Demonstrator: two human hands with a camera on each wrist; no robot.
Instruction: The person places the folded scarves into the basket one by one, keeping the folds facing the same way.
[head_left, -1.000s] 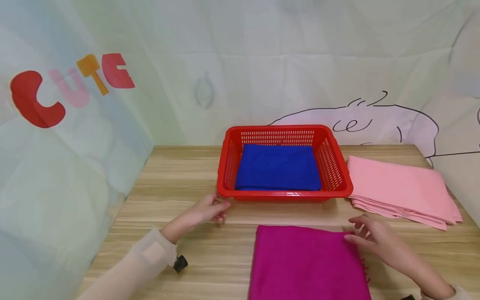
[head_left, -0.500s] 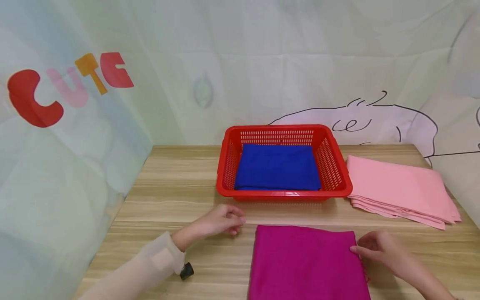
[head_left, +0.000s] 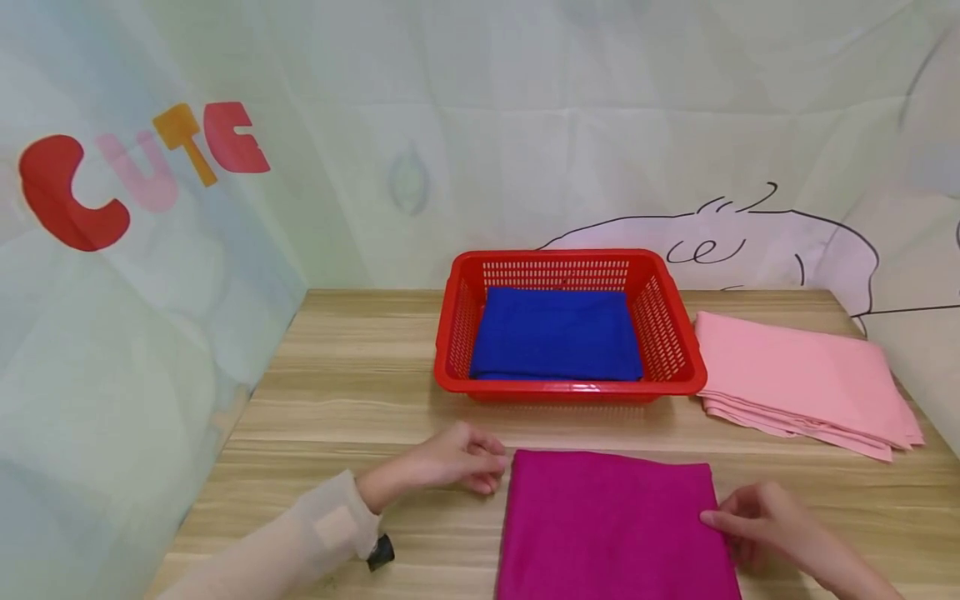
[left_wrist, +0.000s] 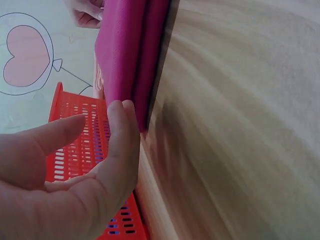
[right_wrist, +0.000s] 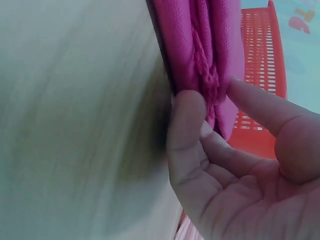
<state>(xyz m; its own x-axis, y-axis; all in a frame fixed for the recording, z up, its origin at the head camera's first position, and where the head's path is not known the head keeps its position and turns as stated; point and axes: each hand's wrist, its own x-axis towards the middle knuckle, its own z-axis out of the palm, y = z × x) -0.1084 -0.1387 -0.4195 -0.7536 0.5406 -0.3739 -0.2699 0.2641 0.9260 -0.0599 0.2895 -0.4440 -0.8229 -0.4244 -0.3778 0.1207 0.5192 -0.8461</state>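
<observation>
A folded magenta scarf lies on the wooden table, with fringe showing between its layers in the right wrist view. My right hand holds its right edge, thumb on the top layer and curled fingers at the lower side. At the far left corner is my left hand, its fingers bent towards the scarf. In the left wrist view those fingertips overlap the scarf's corner; whether they touch it is unclear. The left thumb stands apart from the fingers, with no cloth between them.
Behind the scarf stands a red plastic basket with a folded blue cloth inside. A folded pink cloth lies right of the basket. The table ends against a printed curtain at the back.
My left hand has moved right and nearer, from beside the basket to the scarf's corner. My right hand has slid nearer along the right edge and now holds it. The scarf stays put.
</observation>
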